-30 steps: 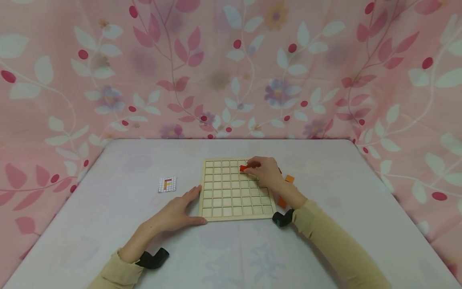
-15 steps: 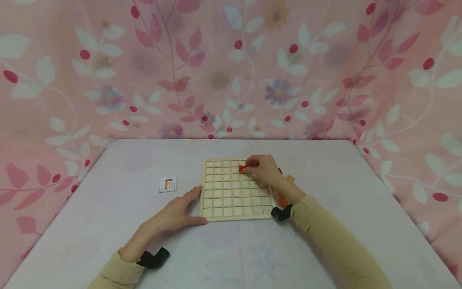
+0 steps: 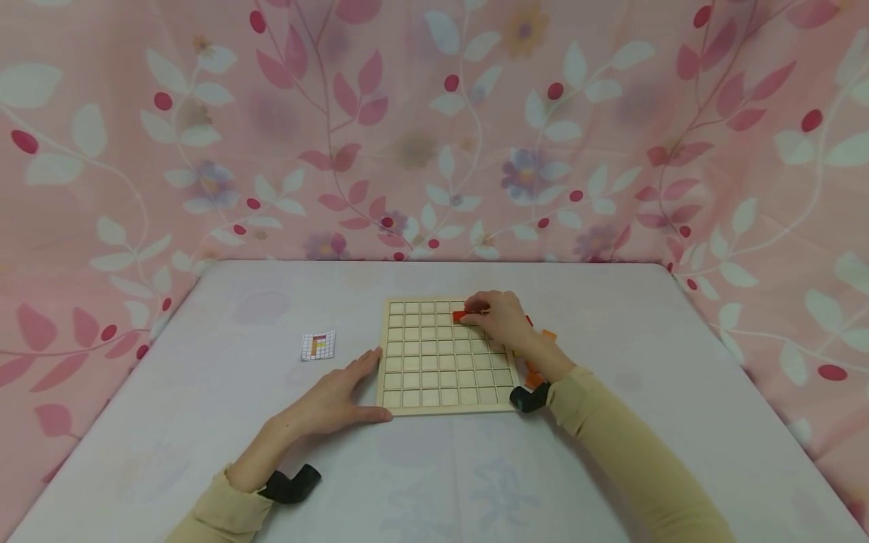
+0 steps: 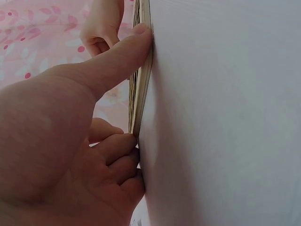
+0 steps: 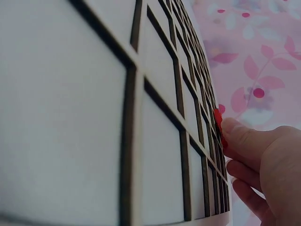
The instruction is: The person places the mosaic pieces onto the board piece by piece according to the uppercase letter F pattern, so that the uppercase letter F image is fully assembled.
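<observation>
A pale wooden grid board [image 3: 429, 363] lies on the white table. My right hand [image 3: 501, 320] pinches a flat red tile [image 3: 459, 317] over the board's far right part. In the right wrist view, thumb and fingers hold that tile [image 5: 218, 118] right at the grid's ribs, and the hand hides part of it. My left hand [image 3: 329, 400] rests at the board's left edge, its fingers extended along the side and the thumb [image 4: 136, 40] touching the near left corner.
A small printed card [image 3: 317, 345] with a coloured grid pattern lies left of the board. Orange tiles [image 3: 535, 379] and a bit of red [image 3: 529, 321] show at the board's right, partly behind my right arm. A floral curtain [image 3: 434, 128] stands behind the table.
The red tile in my right hand has levelled slightly and sits straighter along the grid. The left hand and the board hold their places, apart from a slight shift of the view.
</observation>
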{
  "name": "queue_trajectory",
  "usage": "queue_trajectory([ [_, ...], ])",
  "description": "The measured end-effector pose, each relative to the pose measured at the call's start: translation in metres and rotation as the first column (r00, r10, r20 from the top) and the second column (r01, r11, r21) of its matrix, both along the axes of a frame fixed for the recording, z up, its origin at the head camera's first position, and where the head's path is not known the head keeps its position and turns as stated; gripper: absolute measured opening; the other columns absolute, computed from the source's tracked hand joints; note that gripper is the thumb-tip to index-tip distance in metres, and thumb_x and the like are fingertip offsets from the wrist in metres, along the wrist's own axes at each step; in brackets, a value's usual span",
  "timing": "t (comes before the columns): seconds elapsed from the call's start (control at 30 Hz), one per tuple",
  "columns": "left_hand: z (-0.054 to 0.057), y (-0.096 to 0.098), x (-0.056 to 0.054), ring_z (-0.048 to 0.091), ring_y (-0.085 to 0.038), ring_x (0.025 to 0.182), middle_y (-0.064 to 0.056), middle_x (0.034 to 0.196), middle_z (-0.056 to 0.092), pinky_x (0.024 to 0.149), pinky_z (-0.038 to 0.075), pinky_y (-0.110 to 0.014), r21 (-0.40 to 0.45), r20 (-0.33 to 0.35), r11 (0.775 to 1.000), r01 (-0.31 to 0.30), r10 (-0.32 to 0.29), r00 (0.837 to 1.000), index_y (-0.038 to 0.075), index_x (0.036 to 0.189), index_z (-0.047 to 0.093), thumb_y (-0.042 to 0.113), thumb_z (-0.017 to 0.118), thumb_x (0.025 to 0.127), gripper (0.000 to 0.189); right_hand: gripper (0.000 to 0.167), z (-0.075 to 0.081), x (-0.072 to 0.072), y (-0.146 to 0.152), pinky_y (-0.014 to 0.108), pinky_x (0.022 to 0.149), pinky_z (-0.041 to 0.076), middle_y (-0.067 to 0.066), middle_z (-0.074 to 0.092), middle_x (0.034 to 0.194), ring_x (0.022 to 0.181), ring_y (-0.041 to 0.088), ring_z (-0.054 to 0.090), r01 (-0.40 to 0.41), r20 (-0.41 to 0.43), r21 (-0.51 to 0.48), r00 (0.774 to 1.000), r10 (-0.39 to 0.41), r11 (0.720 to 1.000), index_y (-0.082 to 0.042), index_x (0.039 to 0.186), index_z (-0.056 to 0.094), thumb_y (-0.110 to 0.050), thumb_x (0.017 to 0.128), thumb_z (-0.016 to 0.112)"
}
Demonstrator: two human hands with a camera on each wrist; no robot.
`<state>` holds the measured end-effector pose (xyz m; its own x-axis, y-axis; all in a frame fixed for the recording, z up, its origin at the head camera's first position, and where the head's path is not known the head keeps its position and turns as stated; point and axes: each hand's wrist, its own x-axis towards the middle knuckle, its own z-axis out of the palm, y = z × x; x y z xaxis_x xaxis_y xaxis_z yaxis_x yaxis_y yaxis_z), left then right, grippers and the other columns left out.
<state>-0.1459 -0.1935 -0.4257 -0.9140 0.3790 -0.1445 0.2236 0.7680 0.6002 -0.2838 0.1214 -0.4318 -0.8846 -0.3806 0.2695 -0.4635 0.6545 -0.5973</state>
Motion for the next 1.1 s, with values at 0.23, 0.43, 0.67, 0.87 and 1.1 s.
queue_trajectory([
  [0.23, -0.001, 0.000, -0.001, 0.024, -0.033, 0.151, -0.009, 0.165, 0.025, 0.119, 0.028, -0.056, 0.002, -0.009, 1.000, 0.007, -0.007, 1.000, 0.011, 0.160, 0.023, 0.057, 0.079, 0.078, 0.109, 0.022, -0.004, 0.000, 0.000, 0.040, 0.088, 0.058, 0.006, 0.076, 0.096, 0.096, 0.025, 0.071, -0.014, -0.035, -0.008, 0.999, 0.014, 1.000, -0.007, 0.100, 0.076, -0.022, 0.086, 0.080],
  [0.43, -0.001, 0.000, -0.001, 0.024, -0.033, 0.151, -0.009, 0.165, 0.025, 0.119, 0.027, -0.056, -0.001, -0.007, 1.000, 0.007, -0.007, 1.000, 0.011, 0.160, 0.023, 0.056, 0.079, 0.078, 0.109, 0.021, -0.006, 0.001, 0.000, 0.040, 0.085, 0.058, 0.007, 0.076, 0.095, 0.093, 0.026, 0.071, -0.020, -0.067, -0.037, 0.998, 0.018, 0.999, -0.006, 0.099, 0.076, -0.020, 0.084, 0.082],
  [0.67, 0.000, 0.000, -0.001, 0.023, -0.033, 0.152, -0.008, 0.165, 0.024, 0.119, 0.027, -0.055, -0.005, -0.001, 1.000, 0.008, -0.008, 1.000, 0.011, 0.160, 0.022, 0.056, 0.079, 0.078, 0.110, 0.023, -0.009, 0.000, 0.001, 0.040, 0.084, 0.058, 0.008, 0.077, 0.095, 0.092, 0.025, 0.073, -0.016, -0.077, -0.067, 0.997, 0.011, 0.998, -0.005, 0.100, 0.077, -0.019, 0.083, 0.083],
  [0.87, 0.000, -0.001, -0.001, 0.023, -0.033, 0.152, -0.008, 0.165, 0.024, 0.119, 0.027, -0.055, -0.009, -0.007, 1.000, 0.012, -0.012, 1.000, 0.012, 0.160, 0.021, 0.058, 0.079, 0.078, 0.110, 0.022, -0.010, -0.001, 0.001, 0.042, 0.084, 0.057, 0.008, 0.076, 0.095, 0.091, 0.026, 0.073, -0.018, -0.072, -0.101, 0.997, 0.011, 0.995, -0.005, 0.099, 0.077, -0.017, 0.082, 0.083],
  [1.1, 0.000, -0.001, 0.000, 0.022, -0.033, 0.152, -0.008, 0.166, 0.024, 0.119, 0.026, -0.056, -0.002, 0.005, 1.000, 0.008, -0.008, 1.000, 0.012, 0.160, 0.022, 0.057, 0.078, 0.079, 0.109, 0.022, -0.006, 0.003, 0.003, 0.039, 0.086, 0.059, 0.008, 0.076, 0.099, 0.094, 0.024, 0.072, 0.035, 0.039, -0.174, 0.999, -0.029, 0.984, -0.005, 0.103, 0.076, -0.017, 0.085, 0.082],
])
